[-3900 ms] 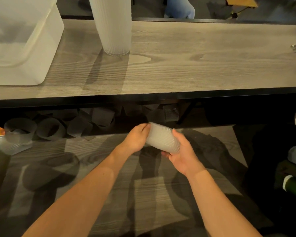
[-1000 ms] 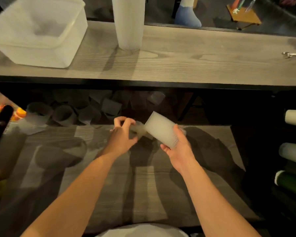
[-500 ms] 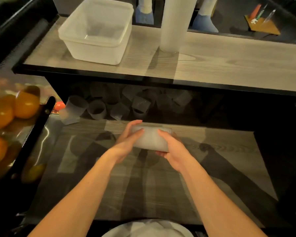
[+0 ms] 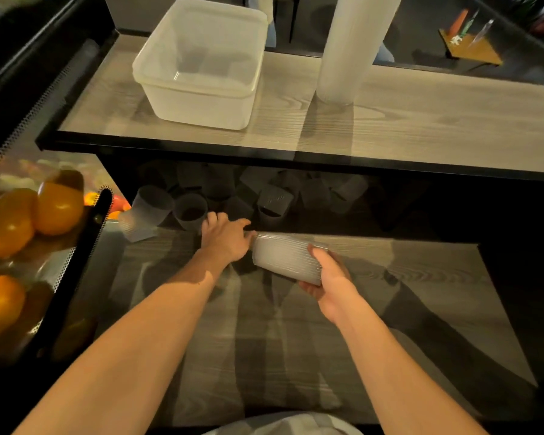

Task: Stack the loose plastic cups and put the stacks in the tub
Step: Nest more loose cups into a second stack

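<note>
My left hand (image 4: 225,238): off cup stack (image 4: 286,262), fingers loose, empty, reaching toward loose cups (image 4: 190,211) at lower shelf's (image 4: 405,277) back edge. My right hand (image 4: 328,276): holds stack. Next cup pending.

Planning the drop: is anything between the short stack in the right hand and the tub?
Yes. The upper shelf's front edge overhangs between the short stack in the right hand and the tub; it must come out, then up.
</note>
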